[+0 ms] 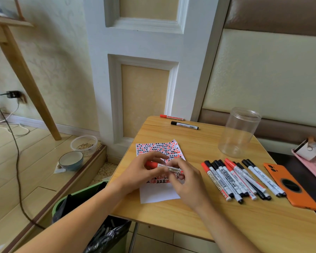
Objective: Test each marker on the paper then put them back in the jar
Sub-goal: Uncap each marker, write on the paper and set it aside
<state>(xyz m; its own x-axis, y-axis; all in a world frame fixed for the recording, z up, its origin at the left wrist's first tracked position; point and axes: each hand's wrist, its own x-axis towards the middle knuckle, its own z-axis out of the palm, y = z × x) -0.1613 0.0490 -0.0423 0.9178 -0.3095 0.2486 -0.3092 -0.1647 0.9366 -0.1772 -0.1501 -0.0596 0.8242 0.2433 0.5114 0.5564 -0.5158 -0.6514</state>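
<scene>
Both hands hold one red-capped whiteboard marker [169, 168] level over the paper [159, 192], which is covered with red and black test marks. My left hand [144, 170] grips the red cap end; my right hand [186, 178] grips the barrel. The clear plastic jar [238, 133] stands upright with nothing in it at the table's back right. A row of several red and black markers [243, 178] lies to the right of the paper. A red marker [171, 117] and a black marker [184, 125] lie apart at the table's far edge.
An orange phone [291, 186] lies face down right of the marker row. A pink tray [310, 161] sits off the table's right side. A green bin with a black bag [77, 203] stands below the wooden table's [171, 216] left edge. Bowls sit on the floor.
</scene>
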